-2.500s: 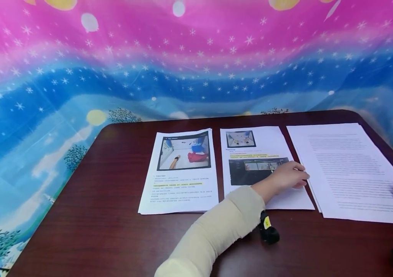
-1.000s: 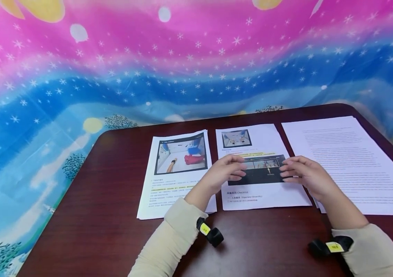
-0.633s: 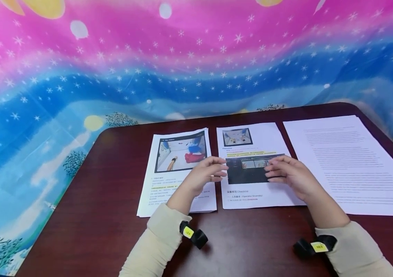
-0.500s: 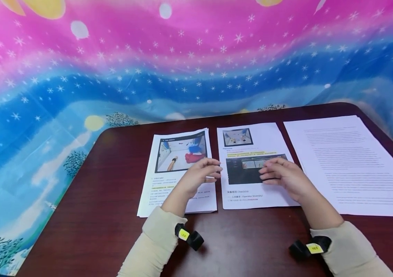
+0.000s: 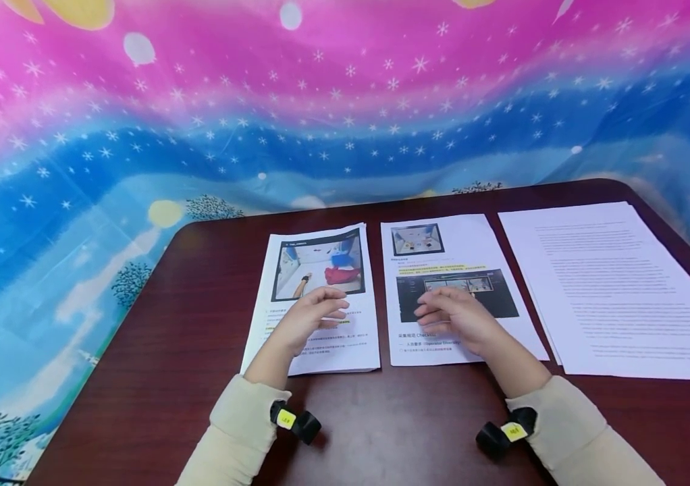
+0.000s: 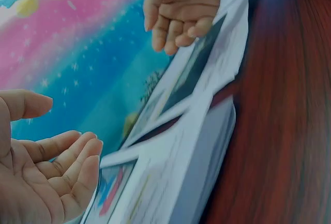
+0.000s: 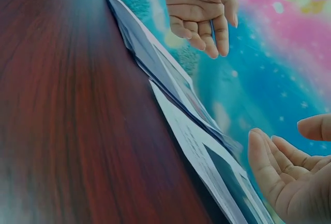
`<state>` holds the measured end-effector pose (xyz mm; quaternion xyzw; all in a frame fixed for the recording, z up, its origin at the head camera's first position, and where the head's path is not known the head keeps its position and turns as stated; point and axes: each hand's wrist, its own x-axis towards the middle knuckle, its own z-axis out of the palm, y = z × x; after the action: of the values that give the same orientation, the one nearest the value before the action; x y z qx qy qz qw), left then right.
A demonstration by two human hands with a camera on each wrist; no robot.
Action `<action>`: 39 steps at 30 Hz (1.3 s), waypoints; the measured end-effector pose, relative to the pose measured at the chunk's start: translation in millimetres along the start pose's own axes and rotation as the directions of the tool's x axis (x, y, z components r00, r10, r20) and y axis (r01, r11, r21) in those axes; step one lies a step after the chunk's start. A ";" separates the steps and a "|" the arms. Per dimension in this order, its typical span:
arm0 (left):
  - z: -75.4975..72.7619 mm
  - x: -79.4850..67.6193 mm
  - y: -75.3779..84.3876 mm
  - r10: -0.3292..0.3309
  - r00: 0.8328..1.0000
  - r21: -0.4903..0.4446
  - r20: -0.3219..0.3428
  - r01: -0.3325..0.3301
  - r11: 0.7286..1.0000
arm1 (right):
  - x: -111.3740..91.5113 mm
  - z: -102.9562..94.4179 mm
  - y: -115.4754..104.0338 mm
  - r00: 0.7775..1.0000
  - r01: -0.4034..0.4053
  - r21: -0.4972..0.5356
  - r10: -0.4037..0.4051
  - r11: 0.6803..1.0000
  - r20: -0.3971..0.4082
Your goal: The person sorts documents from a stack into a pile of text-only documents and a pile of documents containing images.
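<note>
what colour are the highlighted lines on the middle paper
Yellow: the highlighted lines on the middle paper show best in the head view.

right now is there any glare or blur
Head view: soft sheen on the table, tiny print on the rightmost sheet unreadable. Left wrist view: dimmer, print on the nearest stack blurred. Right wrist view: pale glare on the table, lower left.

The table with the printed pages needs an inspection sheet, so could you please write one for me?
Surface: dark wood-grain table.
Job's things: left paper stack, middle printed pages and right text pages lie side by side.
Clutter: nothing seen.
Hands: left hand over the left paper stack, right hand over the middle printed pages; fingers loosely curved, neither holding anything.
Cables: nothing seen.
Surroundings: pink-and-blue snowflake backdrop behind the table.
</note>
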<state>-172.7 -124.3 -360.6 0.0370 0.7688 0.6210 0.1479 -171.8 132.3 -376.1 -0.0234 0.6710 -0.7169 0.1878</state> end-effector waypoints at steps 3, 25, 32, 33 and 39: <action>-8.7 -2.4 -3.8 -0.021 0.999 -0.007 -0.033 0.020 1.000 | 6.0 9.5 1.3 1.000 -0.010 -0.009 0.010 1.000 0.005; -73.7 -11.3 -60.5 -0.110 0.920 0.030 -0.377 0.131 0.991 | 24.4 53.7 13.2 0.993 -0.105 -0.022 0.104 0.994 -0.048; -105.6 -2.7 -96.3 -0.097 0.894 0.060 -0.438 0.137 0.989 | 24.2 61.6 14.2 0.993 -0.111 -0.031 0.110 0.993 -0.043; -109.9 -1.6 -100.9 -0.088 0.891 0.074 -0.445 0.135 0.988 | 24.2 62.3 14.1 0.993 -0.111 -0.031 0.110 0.993 -0.044; -124.5 2.1 -117.7 -0.102 0.873 0.092 -0.477 0.165 0.982 | 23.6 65.0 10.8 0.991 -0.120 -0.037 0.117 0.992 -0.068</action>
<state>-193.9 -267.9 -451.6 -0.1585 0.8210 0.5485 -0.0031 -172.6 62.9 -385.4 0.0364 0.6915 -0.6910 0.2075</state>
